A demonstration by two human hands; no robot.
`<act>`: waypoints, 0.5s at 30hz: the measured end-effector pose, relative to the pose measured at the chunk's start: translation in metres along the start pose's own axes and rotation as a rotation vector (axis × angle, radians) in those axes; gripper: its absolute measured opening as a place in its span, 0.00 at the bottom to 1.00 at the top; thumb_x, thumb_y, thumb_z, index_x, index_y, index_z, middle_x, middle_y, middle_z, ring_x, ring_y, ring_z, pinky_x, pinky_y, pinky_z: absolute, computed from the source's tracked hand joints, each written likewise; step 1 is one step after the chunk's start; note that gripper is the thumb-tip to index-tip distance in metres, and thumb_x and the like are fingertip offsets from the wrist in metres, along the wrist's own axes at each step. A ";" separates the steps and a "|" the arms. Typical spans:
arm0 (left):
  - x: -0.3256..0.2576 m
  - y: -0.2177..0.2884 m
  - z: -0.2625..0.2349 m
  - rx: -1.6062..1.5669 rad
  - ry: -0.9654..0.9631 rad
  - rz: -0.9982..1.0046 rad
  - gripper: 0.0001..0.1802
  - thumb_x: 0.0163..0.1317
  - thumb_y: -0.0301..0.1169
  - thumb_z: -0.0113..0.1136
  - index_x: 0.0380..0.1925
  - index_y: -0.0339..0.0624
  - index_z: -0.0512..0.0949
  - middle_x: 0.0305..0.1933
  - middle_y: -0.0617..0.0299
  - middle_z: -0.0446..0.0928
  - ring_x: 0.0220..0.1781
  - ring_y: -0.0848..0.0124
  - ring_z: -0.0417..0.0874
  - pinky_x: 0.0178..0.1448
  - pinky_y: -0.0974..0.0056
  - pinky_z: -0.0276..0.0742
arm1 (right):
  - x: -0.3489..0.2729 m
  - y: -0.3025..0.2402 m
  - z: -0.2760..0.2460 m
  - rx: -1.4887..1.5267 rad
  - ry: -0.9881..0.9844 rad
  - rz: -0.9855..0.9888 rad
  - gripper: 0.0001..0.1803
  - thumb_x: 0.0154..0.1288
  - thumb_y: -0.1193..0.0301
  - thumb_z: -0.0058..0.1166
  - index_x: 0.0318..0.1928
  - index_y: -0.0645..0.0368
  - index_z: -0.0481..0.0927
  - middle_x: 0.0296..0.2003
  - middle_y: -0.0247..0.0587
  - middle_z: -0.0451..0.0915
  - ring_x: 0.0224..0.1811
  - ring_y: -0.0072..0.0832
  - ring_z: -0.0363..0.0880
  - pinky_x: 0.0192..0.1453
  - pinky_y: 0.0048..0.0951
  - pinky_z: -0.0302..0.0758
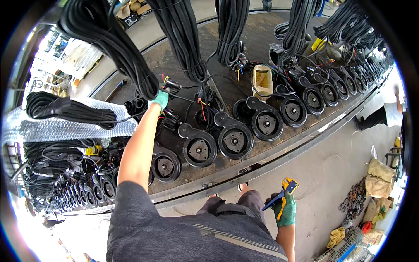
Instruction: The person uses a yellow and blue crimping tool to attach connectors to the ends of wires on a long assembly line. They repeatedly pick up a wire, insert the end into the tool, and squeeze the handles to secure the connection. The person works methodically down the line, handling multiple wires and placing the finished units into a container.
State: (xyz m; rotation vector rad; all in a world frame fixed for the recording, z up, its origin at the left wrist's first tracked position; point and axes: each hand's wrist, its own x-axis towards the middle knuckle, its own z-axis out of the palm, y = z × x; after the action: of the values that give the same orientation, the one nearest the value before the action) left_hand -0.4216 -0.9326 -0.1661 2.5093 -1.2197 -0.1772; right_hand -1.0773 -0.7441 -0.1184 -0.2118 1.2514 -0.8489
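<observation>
Blue-and-yellow wire stripper (289, 186): grasped in the fingers of the right hand (286, 214); likely stiff, hold by handles (273, 201). Black cable bundle (117, 49): just beside the fingers of the left hand (161, 100), whose grip cannot be told; likely heavy, bendy, hold mid-length.

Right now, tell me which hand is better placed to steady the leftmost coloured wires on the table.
Probably the left hand: it is over the table, close beside those coloured wires. The right hand is away from the table, over the floor, and is holding blue-and-yellow pliers.
</observation>
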 end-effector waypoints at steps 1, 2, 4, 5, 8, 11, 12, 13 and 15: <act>-0.030 -0.001 -0.020 0.011 0.141 0.014 0.20 0.67 0.44 0.65 0.51 0.42 0.83 0.53 0.47 0.85 0.58 0.50 0.84 0.60 0.51 0.77 | 0.004 -0.002 0.007 0.026 -0.022 0.017 0.20 0.75 0.55 0.55 0.52 0.58 0.73 0.38 0.54 0.84 0.36 0.53 0.86 0.43 0.55 0.85; -0.059 -0.001 -0.044 -0.147 0.072 -0.155 0.20 0.67 0.43 0.64 0.53 0.43 0.81 0.49 0.49 0.87 0.52 0.52 0.88 0.55 0.53 0.80 | 0.006 -0.006 0.014 -0.017 -0.060 -0.003 0.19 0.75 0.55 0.55 0.52 0.58 0.73 0.38 0.54 0.84 0.36 0.53 0.86 0.43 0.54 0.85; -0.118 0.007 -0.086 -0.394 0.217 -0.086 0.17 0.69 0.35 0.65 0.54 0.43 0.80 0.38 0.52 0.87 0.38 0.57 0.88 0.49 0.57 0.81 | 0.008 -0.012 0.032 -0.071 -0.168 -0.048 0.18 0.75 0.56 0.55 0.51 0.58 0.73 0.39 0.54 0.84 0.37 0.52 0.87 0.44 0.53 0.86; -0.150 0.011 -0.105 -0.330 0.263 -0.057 0.16 0.68 0.34 0.66 0.53 0.42 0.81 0.38 0.54 0.86 0.37 0.58 0.87 0.49 0.57 0.81 | 0.008 -0.017 0.043 -0.051 -0.243 -0.029 0.18 0.74 0.62 0.58 0.54 0.60 0.74 0.39 0.52 0.84 0.39 0.49 0.87 0.46 0.53 0.86; -0.238 0.029 -0.138 -0.192 0.389 0.210 0.15 0.64 0.30 0.69 0.49 0.41 0.83 0.44 0.52 0.84 0.42 0.56 0.86 0.48 0.59 0.81 | 0.002 -0.019 0.085 -0.153 -0.384 -0.061 0.23 0.70 0.67 0.62 0.61 0.62 0.73 0.40 0.49 0.84 0.41 0.45 0.87 0.48 0.50 0.86; -0.298 0.038 -0.154 -0.113 0.427 0.369 0.14 0.58 0.26 0.70 0.46 0.42 0.85 0.43 0.54 0.83 0.38 0.54 0.85 0.43 0.57 0.81 | -0.015 -0.016 0.131 -0.322 -0.608 -0.075 0.22 0.67 0.78 0.61 0.61 0.64 0.76 0.43 0.35 0.83 0.44 0.27 0.85 0.53 0.32 0.83; -0.317 0.039 -0.156 -0.111 0.407 0.341 0.14 0.57 0.25 0.70 0.44 0.41 0.85 0.42 0.54 0.83 0.36 0.54 0.84 0.42 0.58 0.81 | -0.024 -0.013 0.145 -0.317 -0.682 -0.052 0.20 0.67 0.78 0.63 0.58 0.63 0.77 0.43 0.33 0.83 0.44 0.25 0.84 0.53 0.31 0.82; -0.330 0.037 -0.158 -0.069 0.399 0.368 0.15 0.55 0.23 0.69 0.44 0.41 0.86 0.44 0.55 0.83 0.36 0.55 0.85 0.41 0.57 0.81 | -0.031 -0.006 0.161 -0.341 -0.746 -0.022 0.19 0.67 0.78 0.64 0.57 0.62 0.77 0.43 0.33 0.83 0.44 0.25 0.83 0.52 0.30 0.82; -0.349 0.035 -0.159 -0.079 0.371 0.335 0.16 0.53 0.23 0.69 0.45 0.42 0.86 0.44 0.55 0.83 0.37 0.54 0.85 0.41 0.56 0.81 | -0.039 0.010 0.193 -0.420 -0.839 -0.062 0.18 0.68 0.79 0.64 0.56 0.61 0.77 0.44 0.32 0.82 0.45 0.25 0.83 0.52 0.30 0.82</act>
State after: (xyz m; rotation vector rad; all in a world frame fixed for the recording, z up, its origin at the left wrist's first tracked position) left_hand -0.6242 -0.6401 -0.0183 2.1063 -1.4099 0.3026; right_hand -0.9032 -0.7689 -0.0294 -0.8532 0.6084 -0.4455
